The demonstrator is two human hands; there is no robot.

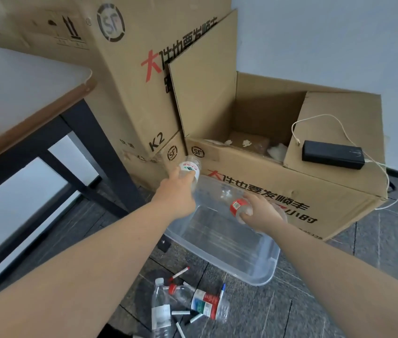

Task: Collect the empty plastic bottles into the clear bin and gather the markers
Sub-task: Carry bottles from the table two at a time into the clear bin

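Observation:
A clear plastic bin (264, 272) stands on the dark tiled floor in front of a cardboard box. My left hand (176, 193) grips a clear bottle with a white label (190, 168) above the bin's far left corner. My right hand (261, 213) grips a clear bottle with a red label (238, 206) over the bin's far side. On the floor nearer to me lie two more bottles, one with a red, white and green label (205, 304) and one with a white cap (161, 311). Several markers (180, 312) are scattered among them.
An open cardboard box (290, 186) stands just behind the bin, with a black power bank (332, 154) and a white cable on its flap. Taller boxes (124, 76) are stacked at the back left. A table (22, 93) with dark legs stands on the left.

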